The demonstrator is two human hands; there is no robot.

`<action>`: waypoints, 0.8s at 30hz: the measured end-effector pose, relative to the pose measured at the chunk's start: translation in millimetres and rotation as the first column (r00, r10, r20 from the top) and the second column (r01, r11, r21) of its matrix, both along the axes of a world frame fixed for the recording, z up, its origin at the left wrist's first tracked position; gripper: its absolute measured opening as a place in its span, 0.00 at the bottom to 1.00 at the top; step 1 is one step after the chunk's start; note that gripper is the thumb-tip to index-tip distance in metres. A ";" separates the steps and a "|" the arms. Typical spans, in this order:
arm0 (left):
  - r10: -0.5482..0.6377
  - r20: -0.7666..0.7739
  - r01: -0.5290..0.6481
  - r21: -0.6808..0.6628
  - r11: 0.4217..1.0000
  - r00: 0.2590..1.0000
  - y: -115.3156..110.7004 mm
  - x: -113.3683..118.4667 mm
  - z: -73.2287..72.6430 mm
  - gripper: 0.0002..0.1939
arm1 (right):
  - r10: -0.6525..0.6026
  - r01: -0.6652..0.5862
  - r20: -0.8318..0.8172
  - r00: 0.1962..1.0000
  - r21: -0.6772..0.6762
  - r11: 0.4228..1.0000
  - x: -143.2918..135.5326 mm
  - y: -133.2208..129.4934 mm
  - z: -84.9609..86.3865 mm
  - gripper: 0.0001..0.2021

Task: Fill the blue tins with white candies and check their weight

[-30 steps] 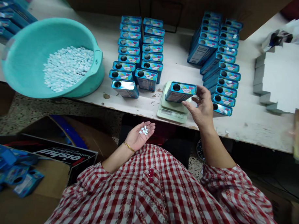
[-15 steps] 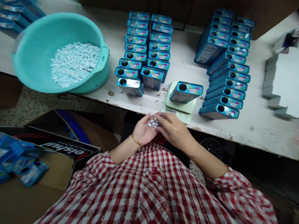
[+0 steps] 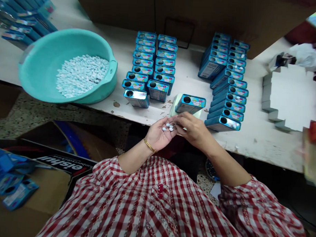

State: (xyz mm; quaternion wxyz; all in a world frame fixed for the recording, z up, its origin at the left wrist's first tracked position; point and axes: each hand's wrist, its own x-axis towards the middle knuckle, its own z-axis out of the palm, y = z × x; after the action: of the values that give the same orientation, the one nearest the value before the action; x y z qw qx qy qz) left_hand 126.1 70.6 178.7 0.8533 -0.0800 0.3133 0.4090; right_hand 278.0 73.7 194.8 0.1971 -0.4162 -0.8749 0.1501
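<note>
Palm up, my left hand (image 3: 158, 135) carries several small white candies (image 3: 171, 129) on its cupped palm and fingers. My right hand (image 3: 196, 132) is beside it, its bent fingers close together at the left fingertips; whatever they pinch is hidden. Just beyond both hands, a blue box (image 3: 190, 105) with a round dark opening on top stands upright on a pale green scale (image 3: 199, 114). To the left, a turquoise tub (image 3: 36, 72) holds a heap of the same white candies (image 3: 79, 76).
Upright blue boxes stand in two rows (image 3: 157, 91) behind the hands and two more (image 3: 223, 123) at right. White cartons (image 3: 292, 99) lie far right. Below the table's left edge, an open cardboard carton (image 3: 52, 187) holds blue boxes. A large brown carton (image 3: 125, 10) borders the back.
The camera view has shifted. Both hands are closer to the scale's front edge and hide more of it. Fewer candies show in my left palm. The box on the scale has stayed there.
</note>
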 end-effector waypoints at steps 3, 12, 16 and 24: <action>-0.001 0.025 0.000 0.041 0.999 1.000 8.1 1.3 10.0 0.19 | -0.128 0.130 -0.028 0.991 0.118 0.984 8.4 19.9 19.3 0.08; 0.001 -0.035 0.000 0.016 1.000 0.999 -3.2 -20.6 -5.7 0.19 | -0.296 0.297 -0.033 0.955 0.195 0.935 25.5 40.0 40.6 0.11; 0.017 -0.101 -0.022 -0.045 0.999 0.995 -20.3 -39.6 -24.5 0.17 | -0.442 0.496 -0.253 0.860 0.215 0.841 35.4 6.4 36.7 0.09; -0.107 -0.092 0.094 -0.136 0.986 0.990 -51.0 -34.5 -45.0 0.15 | -0.023 0.022 -0.074 0.997 -0.018 1.000 -37.0 -78.7 -30.8 0.12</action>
State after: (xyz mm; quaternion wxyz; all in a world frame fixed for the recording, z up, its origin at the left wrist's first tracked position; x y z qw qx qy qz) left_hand 91.7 19.6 133.7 0.8492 -0.0996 0.3853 0.3472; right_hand 241.0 -5.0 164.0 0.2277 -0.4217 -0.8609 0.1705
